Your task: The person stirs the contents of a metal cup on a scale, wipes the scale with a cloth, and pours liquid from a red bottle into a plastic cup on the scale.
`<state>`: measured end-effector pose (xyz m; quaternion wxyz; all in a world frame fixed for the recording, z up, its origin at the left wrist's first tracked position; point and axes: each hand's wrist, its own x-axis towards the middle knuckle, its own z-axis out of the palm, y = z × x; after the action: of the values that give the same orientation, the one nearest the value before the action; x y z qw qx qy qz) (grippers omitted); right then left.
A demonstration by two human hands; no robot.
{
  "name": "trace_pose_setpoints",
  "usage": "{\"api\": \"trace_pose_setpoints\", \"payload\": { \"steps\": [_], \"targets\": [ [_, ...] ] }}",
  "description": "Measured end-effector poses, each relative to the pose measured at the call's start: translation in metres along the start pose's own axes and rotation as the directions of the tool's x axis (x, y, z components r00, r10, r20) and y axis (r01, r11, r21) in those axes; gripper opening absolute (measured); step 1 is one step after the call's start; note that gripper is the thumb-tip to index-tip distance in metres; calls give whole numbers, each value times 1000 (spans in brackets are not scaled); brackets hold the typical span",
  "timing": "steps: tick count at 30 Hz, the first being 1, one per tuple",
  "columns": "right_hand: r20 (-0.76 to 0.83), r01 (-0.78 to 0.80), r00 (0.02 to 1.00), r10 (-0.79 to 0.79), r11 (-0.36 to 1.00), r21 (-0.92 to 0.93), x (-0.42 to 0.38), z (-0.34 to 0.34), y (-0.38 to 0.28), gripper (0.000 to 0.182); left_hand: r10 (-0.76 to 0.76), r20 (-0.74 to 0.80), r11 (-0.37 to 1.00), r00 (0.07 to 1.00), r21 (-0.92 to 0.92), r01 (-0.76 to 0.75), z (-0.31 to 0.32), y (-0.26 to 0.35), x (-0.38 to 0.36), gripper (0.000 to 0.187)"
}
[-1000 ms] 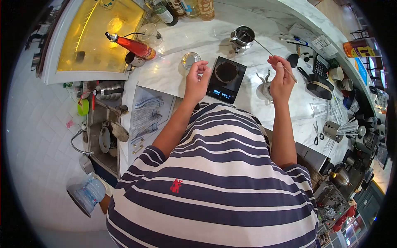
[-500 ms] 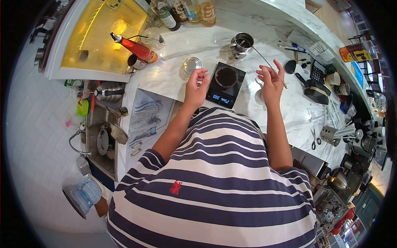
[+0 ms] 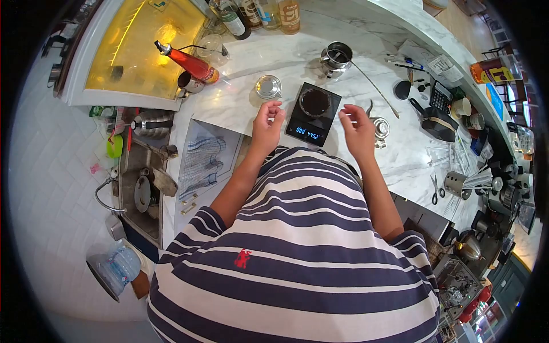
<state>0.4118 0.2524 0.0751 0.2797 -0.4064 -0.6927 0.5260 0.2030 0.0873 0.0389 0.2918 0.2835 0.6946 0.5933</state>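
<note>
A black digital scale with blue lit digits lies flat in front of me. On it stands a round vessel of dark contents. My left hand hovers left of the scale, fingers loosely bent, holding nothing. Over on the right side, my right hand is also empty, its fingers slightly curled and apart. Just beyond that hand sits a small shiny metal pot with a thin spout. Behind the scale, a steel pitcher has a long twisted bar spoon leaning out of it.
A small round silver-topped container is at the back left. Farther left stand a red squeeze bottle and a metal cup. Bottles line the rear. Scissors, a calculator and straws occupy the right; a sink is left.
My right hand has moved left and down, away from the bar spoon, toward the scale. The small pot now shows beside it. My left hand has dropped slightly. The view has shifted a little.
</note>
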Motion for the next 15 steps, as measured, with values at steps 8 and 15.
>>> {"api": "trace_pose_setpoints", "payload": {
  "steps": [8, 15],
  "targets": [
    [199, 407, 913, -355, 813, -416, 15, 28, -16, 84, 7, -84, 1000, 996, 2, -7, -7, -6, -12, 28],
    [304, 366, 920, -247, 818, -444, 26, 54, -15, 100, -10, -118, 999, 993, 45, 16, -32, 5, -14, 28]
  ]
}}
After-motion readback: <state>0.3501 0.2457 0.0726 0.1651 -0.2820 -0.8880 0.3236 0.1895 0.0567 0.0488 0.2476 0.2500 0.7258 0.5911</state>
